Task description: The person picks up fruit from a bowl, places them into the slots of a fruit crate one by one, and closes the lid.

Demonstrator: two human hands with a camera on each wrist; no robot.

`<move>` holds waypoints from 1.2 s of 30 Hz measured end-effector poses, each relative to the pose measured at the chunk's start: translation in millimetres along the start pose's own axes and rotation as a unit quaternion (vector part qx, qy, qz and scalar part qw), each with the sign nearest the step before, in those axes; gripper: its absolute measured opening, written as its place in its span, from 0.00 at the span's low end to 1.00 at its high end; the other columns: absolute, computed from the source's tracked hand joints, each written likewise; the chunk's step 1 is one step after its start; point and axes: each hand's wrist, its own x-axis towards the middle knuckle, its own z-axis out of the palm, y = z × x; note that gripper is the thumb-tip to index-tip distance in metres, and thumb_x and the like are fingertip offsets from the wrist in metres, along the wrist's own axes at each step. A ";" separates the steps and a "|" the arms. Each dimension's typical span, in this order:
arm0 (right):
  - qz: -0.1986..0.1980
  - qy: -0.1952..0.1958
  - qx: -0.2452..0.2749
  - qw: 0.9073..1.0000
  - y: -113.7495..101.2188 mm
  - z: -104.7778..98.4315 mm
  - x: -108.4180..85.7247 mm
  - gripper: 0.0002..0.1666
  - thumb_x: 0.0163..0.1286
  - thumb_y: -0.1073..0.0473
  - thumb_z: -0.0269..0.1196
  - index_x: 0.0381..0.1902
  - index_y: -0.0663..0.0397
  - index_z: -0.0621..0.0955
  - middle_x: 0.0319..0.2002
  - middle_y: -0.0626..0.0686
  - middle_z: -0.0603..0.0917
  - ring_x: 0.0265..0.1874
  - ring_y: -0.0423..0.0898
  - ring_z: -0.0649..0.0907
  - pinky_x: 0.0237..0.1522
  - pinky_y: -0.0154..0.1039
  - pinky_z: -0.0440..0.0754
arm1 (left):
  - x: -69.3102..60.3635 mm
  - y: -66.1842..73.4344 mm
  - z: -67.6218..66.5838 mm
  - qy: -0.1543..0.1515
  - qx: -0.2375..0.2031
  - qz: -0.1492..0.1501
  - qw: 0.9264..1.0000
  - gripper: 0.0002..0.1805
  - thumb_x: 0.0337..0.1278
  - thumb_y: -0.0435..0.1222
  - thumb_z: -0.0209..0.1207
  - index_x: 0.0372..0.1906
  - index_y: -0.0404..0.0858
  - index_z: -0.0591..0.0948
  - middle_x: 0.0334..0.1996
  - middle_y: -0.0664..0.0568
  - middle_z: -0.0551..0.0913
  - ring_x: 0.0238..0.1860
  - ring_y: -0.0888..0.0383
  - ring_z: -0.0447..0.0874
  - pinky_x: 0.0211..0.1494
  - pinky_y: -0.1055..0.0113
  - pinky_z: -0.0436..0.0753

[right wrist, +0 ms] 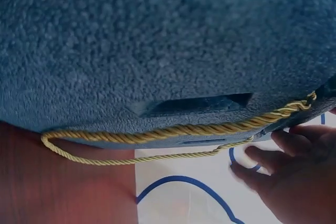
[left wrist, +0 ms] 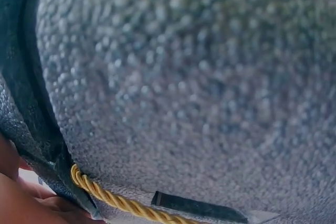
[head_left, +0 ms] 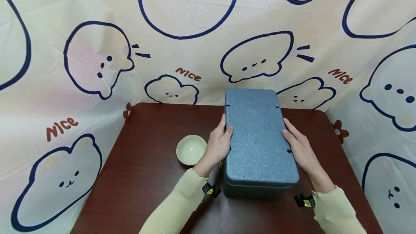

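A blue foam box (head_left: 250, 191) stands on the table with its pebbled lid (head_left: 256, 136) on top. My left hand (head_left: 216, 148) holds the lid's left edge, thumb on the upper face and fingers down the side, partly hidden. At the opposite edge my right hand (head_left: 303, 151) does the same. A twisted gold rope (left wrist: 121, 201) runs along the box side in the left wrist view. Another gold rope (right wrist: 184, 131) hangs in a loop in the right wrist view, close to the right fingers (right wrist: 268, 158).
A pale green bowl (head_left: 191, 150) sits left of the box, near my left wrist. The dark brown table (head_left: 130, 176) runs back to a cartoon-printed cloth (head_left: 208, 57) that surrounds it at the back and sides.
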 end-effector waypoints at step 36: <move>-0.014 0.040 0.086 0.995 8.8 11.3 -2.1 0.33 0.82 0.53 0.50 0.80 0.45 0.57 0.79 0.59 0.57 0.73 0.35 0.62 0.59 0.19 0.66 | 0.2 -21.0 1.8 0.001 -0.153 0.050 0.987 0.37 0.76 0.37 0.54 0.81 0.39 0.52 0.80 0.51 0.53 0.78 0.54 0.51 0.76 0.50 0.60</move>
